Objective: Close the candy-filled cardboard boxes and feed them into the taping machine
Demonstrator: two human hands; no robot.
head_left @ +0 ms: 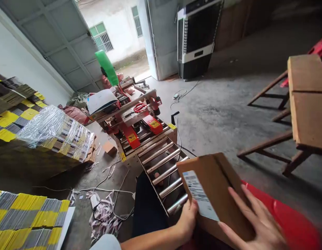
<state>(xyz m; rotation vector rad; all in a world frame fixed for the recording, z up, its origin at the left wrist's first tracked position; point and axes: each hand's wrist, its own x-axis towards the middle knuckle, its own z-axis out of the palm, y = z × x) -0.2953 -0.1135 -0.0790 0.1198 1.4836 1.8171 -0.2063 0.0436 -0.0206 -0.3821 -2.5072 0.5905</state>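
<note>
Item: brown corrugated cardboard carton [218, 187] bearing a white printed shipping label [200, 199]; located at lower centre of the head view, tilted, its labelled face turned toward the wearer, apparently so the label can be read; it sits just beyond the near end of the roller bed, over a glossy red plastic surface [294, 222], though whether it rests on that surface cannot be told

Left hand [188, 218]: curled at the carton's lower left corner, thumb against the label edge, fingers hidden beneath; it seems to bear the weight from below; how tightly it grips cannot be told

Right hand [257, 222]: laid flat and wide open on the carton's upper face, fingers spread; it steadies by pressing rather than clasping

Adjacent: steel roller conveyor bed [163, 166], leading away to a red and grey carton-sealing machine [135, 121] with yellow warning stickers; green tape roll [106, 67] raised above it

Left side: stacks of yellow and grey flattened printed packs [25, 215]; a further stack bound in clear stretch film [56, 133], presumably to hold it together; cut white strapping scraps [103, 215] littering the concrete floor

Right side: wooden bench with plank top [307, 104]

Rear: black and white air cooler [196, 38] beside the open doorway
</note>
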